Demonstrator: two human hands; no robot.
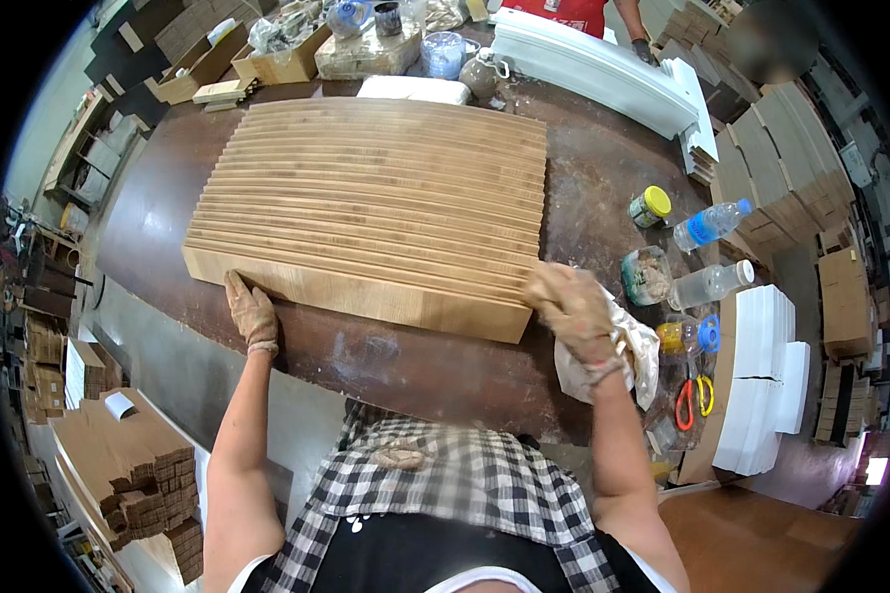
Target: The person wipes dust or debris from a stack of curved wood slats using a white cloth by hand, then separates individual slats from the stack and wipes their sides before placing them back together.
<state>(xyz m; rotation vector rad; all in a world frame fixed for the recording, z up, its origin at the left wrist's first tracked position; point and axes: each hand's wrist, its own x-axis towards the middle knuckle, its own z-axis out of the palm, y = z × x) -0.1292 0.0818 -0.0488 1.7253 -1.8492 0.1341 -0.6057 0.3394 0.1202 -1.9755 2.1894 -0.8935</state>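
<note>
A broad stack of long light-brown wooden strips [386, 193] lies side by side on the dark table, overlapping like steps, with a plain front face toward me. My left hand [252, 311], in a dirty beige glove, rests against the lower edge of that face near its left end, fingers stretched out. My right hand [572, 306], gloved too, is at the front right corner by the strips' ends. Its fingers are curled and slightly blurred; whatever they hold is hidden. A crumpled white cloth [641, 346] lies beneath and beside the right wrist.
Right of the cloth stand a jar [647, 277], a yellow-lidded jar [651, 206], plastic bottles [712, 225] and scissors [685, 403]. White mouldings [593, 74] lie at the far right, near a person in red [564, 14]. Boxes [282, 61] and a mug [443, 54] line the far edge.
</note>
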